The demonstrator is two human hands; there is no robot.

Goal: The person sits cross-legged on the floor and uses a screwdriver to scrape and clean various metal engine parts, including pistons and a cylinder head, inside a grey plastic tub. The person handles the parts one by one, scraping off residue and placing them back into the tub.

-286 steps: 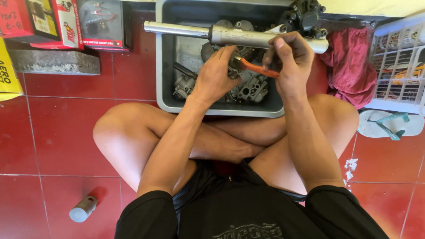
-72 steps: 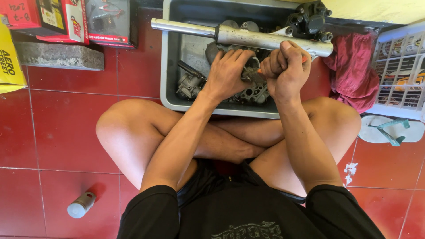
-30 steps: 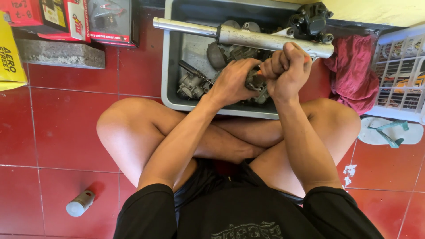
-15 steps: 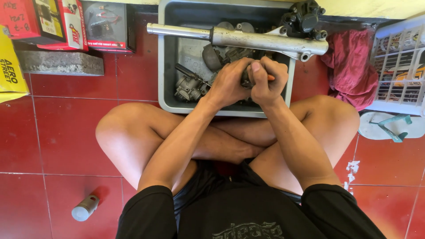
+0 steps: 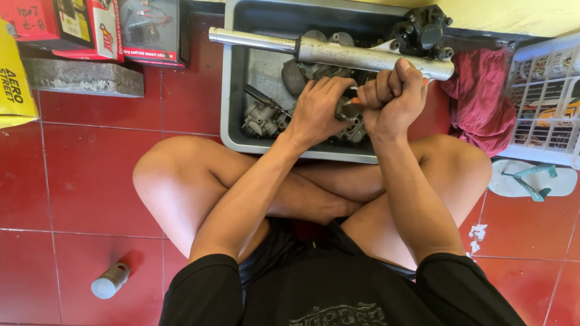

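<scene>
I sit cross-legged on a red tiled floor before a grey plastic tub (image 5: 232, 96) full of metal engine parts. My left hand (image 5: 317, 108) grips a small round metal part (image 5: 348, 108) over the tub. My right hand (image 5: 396, 96) is clenched around an orange-handled tool (image 5: 357, 101) pressed against that part. A long silver fork tube (image 5: 338, 53) with a black bracket (image 5: 421, 31) lies across the tub's top, just beyond both hands. A carburettor-like part (image 5: 261, 116) lies inside the tub, left of my left hand.
Red and black boxes (image 5: 103, 27) and a concrete block (image 5: 81, 77) stand at the back left, with a yellow package (image 5: 13, 84) at the far left. A red rag (image 5: 477, 99), a white basket (image 5: 547, 102) and a sandal (image 5: 531, 180) lie on the right. A small white bottle (image 5: 110, 280) lies near my left knee.
My two hands have come closer together over the tub. The right hand now wraps the orange-handled tool tightly against the part in my left hand.
</scene>
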